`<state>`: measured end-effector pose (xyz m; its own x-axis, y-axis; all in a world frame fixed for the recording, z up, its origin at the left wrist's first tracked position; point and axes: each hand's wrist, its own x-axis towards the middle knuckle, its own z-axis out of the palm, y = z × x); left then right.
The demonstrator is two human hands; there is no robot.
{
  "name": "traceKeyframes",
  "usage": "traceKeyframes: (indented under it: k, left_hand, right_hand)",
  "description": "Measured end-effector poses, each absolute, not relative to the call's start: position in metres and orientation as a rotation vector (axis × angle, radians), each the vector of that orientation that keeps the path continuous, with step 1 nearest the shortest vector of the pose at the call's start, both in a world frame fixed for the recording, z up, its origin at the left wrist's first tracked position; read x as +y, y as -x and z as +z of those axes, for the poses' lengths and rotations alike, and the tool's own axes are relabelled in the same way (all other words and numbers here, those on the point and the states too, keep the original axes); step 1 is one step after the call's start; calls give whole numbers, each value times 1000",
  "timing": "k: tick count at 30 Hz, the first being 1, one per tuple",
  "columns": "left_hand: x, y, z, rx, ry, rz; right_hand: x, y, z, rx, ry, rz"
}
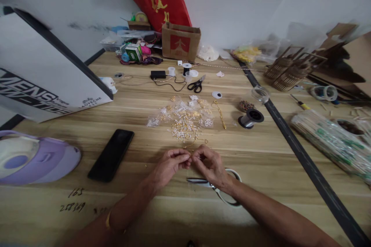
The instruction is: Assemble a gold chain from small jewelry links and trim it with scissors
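Note:
Fingertip to fingertip, my left hand (173,161) and my right hand (209,164) meet low in the middle of the head view. My left thumb and forefinger pinch a tiny gold bead (190,156). My right fingers are closed on a thin, pale thread beside it, mostly hidden by them. Just beyond the fingers lies a fine gold chain (189,145). Past it spreads a pile of loose gold and clear beads (185,127), with small plastic bags (181,106) of beads behind. White-handled scissors (237,175) lie partly under my right wrist.
A black phone (111,155) and a purple visor cap (58,160) lie left. Black scissors (196,85) are behind the beads. A thread spool (251,118) and a gold chain bracelet (220,115) sit right. A white box (49,69) stands far left; wrapped sticks (330,141) lie far right.

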<state>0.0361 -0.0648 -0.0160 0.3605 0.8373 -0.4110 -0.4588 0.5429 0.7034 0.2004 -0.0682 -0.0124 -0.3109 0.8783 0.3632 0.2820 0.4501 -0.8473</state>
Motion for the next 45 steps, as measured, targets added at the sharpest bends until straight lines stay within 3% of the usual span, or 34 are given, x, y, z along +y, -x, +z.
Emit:
traceKeyframes:
  k: [34, 45]
  left_hand:
    - [-66, -36, -15, 873, -650, 880]
    - [-65, -35, -9, 1088, -950, 889]
  right_hand:
    - [-68, -202, -18, -1832, 985, 881]
    - [-66, -202, -22, -1819, 976, 867]
